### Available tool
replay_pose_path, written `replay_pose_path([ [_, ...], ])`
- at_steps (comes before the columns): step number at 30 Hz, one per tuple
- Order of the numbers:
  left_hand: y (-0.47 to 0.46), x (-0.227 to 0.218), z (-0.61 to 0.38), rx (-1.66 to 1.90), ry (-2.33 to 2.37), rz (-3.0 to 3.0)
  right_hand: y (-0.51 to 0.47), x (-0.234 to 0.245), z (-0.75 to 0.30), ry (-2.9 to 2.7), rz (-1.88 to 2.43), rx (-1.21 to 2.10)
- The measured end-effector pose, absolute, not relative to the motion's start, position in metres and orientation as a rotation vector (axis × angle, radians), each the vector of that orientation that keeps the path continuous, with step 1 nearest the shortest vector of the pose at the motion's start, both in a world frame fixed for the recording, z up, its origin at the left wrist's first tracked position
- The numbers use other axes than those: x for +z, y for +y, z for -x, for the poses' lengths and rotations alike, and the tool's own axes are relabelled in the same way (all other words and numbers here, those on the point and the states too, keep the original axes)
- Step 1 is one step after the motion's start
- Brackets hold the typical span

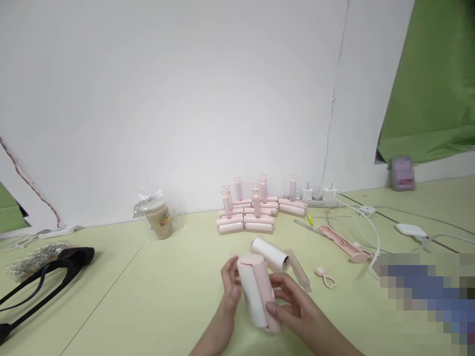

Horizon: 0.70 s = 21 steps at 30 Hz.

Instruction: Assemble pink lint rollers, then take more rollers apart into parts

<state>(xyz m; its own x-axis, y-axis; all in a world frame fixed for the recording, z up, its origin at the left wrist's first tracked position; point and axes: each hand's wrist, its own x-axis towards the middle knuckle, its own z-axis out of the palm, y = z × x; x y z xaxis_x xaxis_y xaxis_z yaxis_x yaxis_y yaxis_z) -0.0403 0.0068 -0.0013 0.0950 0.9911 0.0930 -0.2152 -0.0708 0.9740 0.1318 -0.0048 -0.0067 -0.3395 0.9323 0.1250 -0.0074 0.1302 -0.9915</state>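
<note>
In the head view, a pink-and-white roller [259, 291] is held tilted over the surface [148, 296] — its sides gripped by the curled fingers of the left hand [227, 291] and right hand [297, 309]. Behind it, a white roll [269, 253] is seen beside a clear handle [300, 272].

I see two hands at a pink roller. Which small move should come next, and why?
Perhaps the left hand should steady the pink roller while the right hand reaches for the clear handle piece, lying beside the loose white roll: no handle shows on the held roller, whereas the rollers by the wall have upright handles.
</note>
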Motion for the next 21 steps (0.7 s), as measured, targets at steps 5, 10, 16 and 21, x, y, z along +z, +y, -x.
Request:
replay_pose_path([
  [5, 0.047, -0.012, 0.075, 1.134, 1.093, -1.586, 0.011, 0.009, -0.152, -1.662, 1.116, 1.055],
  [10, 0.045, -0.024, 0.078, 0.888, 1.24, -1.699, 0.015, 0.025, -0.166, -1.792, 1.14, 0.857],
  [16, 0.013, -0.023, 0.058, 0.77, 1.136, -1.809, 0.017, 0.031, -0.17, -2.104, 0.986, 0.794],
  [21, 0.014, -0.031, 0.051, 0.779, 1.187, -1.799, 0.018, 0.026, -0.17, -2.1, 0.976, 0.712],
])
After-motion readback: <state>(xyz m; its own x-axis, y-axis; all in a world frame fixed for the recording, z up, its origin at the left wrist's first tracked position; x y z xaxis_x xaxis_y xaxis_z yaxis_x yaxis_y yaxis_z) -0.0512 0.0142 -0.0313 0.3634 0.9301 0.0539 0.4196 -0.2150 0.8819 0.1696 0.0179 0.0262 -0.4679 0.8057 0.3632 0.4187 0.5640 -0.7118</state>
